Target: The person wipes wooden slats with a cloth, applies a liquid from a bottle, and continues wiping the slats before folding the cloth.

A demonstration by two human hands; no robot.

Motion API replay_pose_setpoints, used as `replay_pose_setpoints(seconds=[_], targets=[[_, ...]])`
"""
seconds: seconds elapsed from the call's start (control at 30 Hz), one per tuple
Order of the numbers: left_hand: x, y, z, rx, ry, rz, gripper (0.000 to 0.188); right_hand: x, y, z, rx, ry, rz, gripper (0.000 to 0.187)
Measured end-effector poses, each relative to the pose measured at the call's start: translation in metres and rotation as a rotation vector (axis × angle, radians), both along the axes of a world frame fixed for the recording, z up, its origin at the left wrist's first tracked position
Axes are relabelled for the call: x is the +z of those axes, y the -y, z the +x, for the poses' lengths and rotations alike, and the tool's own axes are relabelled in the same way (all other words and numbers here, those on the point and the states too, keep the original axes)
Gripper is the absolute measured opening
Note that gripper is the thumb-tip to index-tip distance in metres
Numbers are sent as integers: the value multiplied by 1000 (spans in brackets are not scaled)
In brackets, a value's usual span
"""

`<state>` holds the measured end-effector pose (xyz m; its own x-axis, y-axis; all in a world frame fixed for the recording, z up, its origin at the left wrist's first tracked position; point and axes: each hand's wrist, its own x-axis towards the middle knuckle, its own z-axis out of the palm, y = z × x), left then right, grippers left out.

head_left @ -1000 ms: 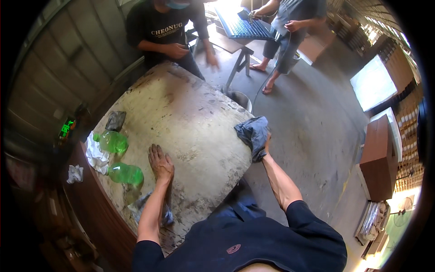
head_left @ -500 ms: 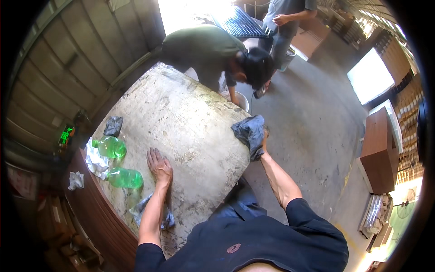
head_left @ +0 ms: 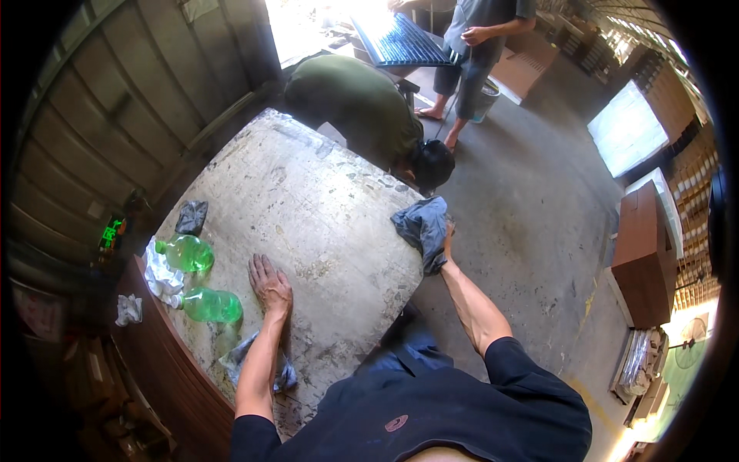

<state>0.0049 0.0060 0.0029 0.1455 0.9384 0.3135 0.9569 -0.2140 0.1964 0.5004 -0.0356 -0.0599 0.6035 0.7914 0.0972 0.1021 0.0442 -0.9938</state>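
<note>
My left hand lies flat on the worn, paint-stained table top, its fingers stretched forward. At the table's right edge my right hand grips a crumpled blue-grey rag, which hides most of the fingers. Part of the rag rests on the table and part hangs over the edge. Left of my left hand two green plastic bottles lie on their sides, a nearer bottle and a farther bottle. A dark folded cloth sits beyond them. Under my left forearm is another grey rag.
A co-worker crouches against the table's far side. Behind, another person stands beside a dark slatted panel and a bucket. White crumpled cloth lies by the bottles. Brown boxes stand at the right.
The co-worker has bent lower beside the table, and the white bucket there is now hidden. The standing person's legs show more. My hands and the rag have hardly moved.
</note>
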Motion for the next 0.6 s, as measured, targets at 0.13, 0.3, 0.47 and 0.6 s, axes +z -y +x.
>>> replay_pose_setpoints(seconds=[0.13,0.3,0.47,0.6], targets=[[-2,3,-12,20,-20,-3,63,-2,-2,-14,72,-138,5,16],[-4,5,-19,22,-25,8,64,24,0,-33,69,-202,26,21],[-6,8,-26,25,-29,19,64,24,1,-43,50,-332,52,28],[-5,10,-31,34,-43,15,64,16,0,-48,41,-256,10,27]])
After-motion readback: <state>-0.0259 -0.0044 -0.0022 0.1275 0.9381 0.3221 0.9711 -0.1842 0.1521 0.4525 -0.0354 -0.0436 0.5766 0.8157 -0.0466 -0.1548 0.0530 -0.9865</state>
